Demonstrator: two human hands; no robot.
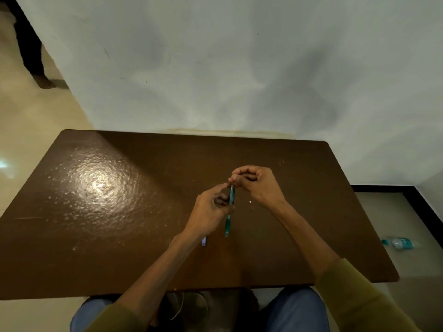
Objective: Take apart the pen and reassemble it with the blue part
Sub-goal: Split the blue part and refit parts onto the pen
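fingers (221,202) of left hand (211,213) clamp teal pen (229,212) mid-barrel, held above brown tabletop (119,212). right hand (256,185) fingers pinch its upper end. small pale part (204,241) lies beside left wrist.

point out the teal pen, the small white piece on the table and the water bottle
teal pen (227,224), head view, lower grip section
small white piece (250,201), head view, its middle
water bottle (400,243), head view, label

One view only — a wide-angle camera on the person's head, looking forward and down. It sits close above the brown counter (100,212), facing the wall (215,68) behind — floor at both sides.
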